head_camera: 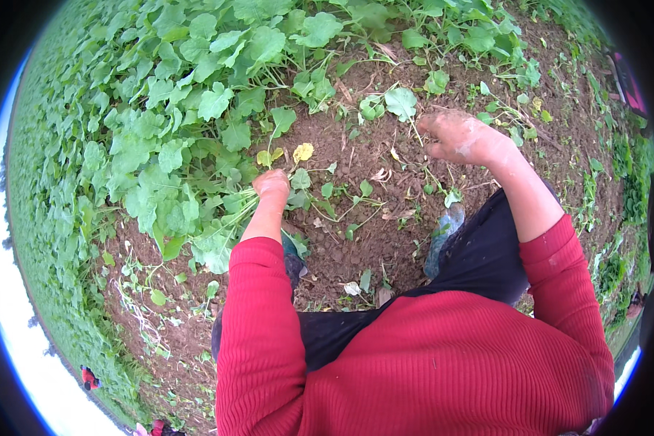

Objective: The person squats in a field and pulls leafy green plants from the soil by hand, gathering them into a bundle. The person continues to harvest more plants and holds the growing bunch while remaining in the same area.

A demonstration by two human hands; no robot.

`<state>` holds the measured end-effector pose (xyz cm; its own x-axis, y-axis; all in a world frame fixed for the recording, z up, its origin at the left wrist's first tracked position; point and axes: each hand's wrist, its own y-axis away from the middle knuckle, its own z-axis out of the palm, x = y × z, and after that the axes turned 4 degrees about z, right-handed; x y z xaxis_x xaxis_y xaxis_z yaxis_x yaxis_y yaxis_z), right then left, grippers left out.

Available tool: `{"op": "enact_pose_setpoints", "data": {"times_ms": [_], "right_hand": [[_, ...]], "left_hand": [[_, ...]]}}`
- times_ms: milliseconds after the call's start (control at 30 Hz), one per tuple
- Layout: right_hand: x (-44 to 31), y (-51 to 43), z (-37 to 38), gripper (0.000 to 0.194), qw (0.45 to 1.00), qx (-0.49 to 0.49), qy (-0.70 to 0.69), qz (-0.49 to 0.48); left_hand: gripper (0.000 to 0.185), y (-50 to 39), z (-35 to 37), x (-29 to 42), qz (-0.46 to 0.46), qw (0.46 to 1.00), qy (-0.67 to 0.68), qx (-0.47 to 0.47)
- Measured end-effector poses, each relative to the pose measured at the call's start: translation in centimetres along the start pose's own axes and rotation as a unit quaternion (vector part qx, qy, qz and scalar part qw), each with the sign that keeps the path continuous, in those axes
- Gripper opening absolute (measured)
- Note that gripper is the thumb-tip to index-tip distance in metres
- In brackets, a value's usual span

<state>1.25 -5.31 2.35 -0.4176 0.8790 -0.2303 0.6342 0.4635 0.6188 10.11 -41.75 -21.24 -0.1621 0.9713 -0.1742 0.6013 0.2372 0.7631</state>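
Observation:
My left hand is closed around the stems of a bunch of leafy green plants, whose broad leaves hang to the left of my wrist. Beside that hand a yellowed leaf shows just above the soil. My right hand is over the soil at the right, smeared with dirt, its fingers pointing left and a little apart. Close to its fingertips is a small plant with a pale green leaf; no hold on it is visible. The undersides of both hands are hidden.
Dense leafy plants grow at the upper left and along the top. Brown soil with scattered leaves and dry stalks lies between my boots; the right boot is bluish. Another person in red is far off at the lower left.

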Motion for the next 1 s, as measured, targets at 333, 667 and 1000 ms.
{"op": "enact_pose_setpoints", "data": {"times_ms": [333,667,1000], "right_hand": [[0.7,-0.2,-0.2,0.037,0.999,0.034,-0.018,-0.024],[0.0,1.8,0.6,0.033,0.999,0.038,-0.023,-0.007],[2.1,2.3,2.6,0.024,0.977,-0.05,-0.194,0.072]], "left_hand": [[0.046,6.8,-8.0,-6.5,0.071,0.996,0.038,0.049],[0.038,30.0,-8.1,-26.7,0.081,0.656,0.71,0.241],[0.056,39.4,15.1,-33.8,-0.262,0.842,0.376,0.284]]}}
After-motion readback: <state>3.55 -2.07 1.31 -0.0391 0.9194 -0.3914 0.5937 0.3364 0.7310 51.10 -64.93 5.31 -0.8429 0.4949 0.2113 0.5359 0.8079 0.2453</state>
